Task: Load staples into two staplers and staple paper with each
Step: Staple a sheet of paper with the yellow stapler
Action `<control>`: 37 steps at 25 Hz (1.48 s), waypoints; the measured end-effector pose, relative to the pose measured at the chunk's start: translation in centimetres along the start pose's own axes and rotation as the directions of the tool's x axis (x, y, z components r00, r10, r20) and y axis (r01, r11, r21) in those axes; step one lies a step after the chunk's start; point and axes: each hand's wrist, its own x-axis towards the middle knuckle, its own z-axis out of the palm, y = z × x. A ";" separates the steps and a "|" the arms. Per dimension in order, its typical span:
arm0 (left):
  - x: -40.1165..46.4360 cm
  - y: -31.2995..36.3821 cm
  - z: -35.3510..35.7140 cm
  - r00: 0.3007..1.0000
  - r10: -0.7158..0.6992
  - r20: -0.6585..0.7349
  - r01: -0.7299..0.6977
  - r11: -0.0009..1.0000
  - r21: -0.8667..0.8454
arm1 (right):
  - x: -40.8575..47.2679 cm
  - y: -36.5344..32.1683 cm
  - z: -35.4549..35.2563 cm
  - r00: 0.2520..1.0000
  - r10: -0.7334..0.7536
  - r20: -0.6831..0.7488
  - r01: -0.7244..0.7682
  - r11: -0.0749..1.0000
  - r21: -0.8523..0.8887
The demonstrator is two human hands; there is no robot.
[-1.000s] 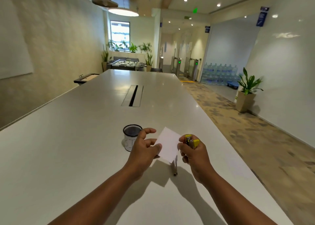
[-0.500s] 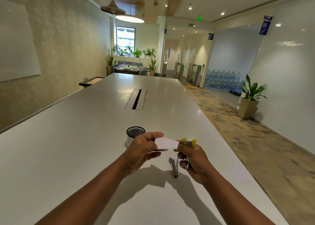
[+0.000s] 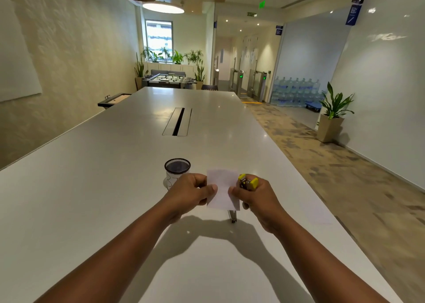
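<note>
A small white paper (image 3: pixel 222 189) is held upright above the white table (image 3: pixel 92 187), facing me. My left hand (image 3: pixel 190 193) pinches its left edge between thumb and fingers. My right hand (image 3: pixel 251 196) grips a yellow stapler (image 3: pixel 248 182), whose yellow tips stick up above the fist, and its thumb presses the paper's right edge. A second stapler (image 3: pixel 232 216), grey with a blue tint, lies on the table just below the paper, mostly hidden by it.
A black mesh cup (image 3: pixel 176 171) stands on the table just left of and beyond my left hand. A cable slot (image 3: pixel 178 124) runs along the table's middle farther off. The table's right edge drops to a carpeted floor with a potted plant (image 3: pixel 333 112).
The paper, lying nearly flat half a second ago, now stands upright facing me. Both hands stayed close together over the second stapler, and my view tilted slightly.
</note>
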 end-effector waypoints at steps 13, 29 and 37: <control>-0.2 0.9 -0.3 0.997 -0.071 0.042 0.082 0.891 -0.447 | 0.8 0.7 -0.1 0.981 -0.190 -0.028 0.190 0.981 0.024; -0.7 1.6 0.7 0.955 0.253 -0.157 -0.251 0.968 0.031 | 0.8 -0.8 1.2 0.976 -0.214 0.026 0.216 0.967 -0.138; -1.0 0.8 1.7 0.936 0.189 -0.295 -0.255 0.946 -0.202 | 0.3 -1.1 1.5 0.976 -0.216 -0.019 0.217 0.975 0.050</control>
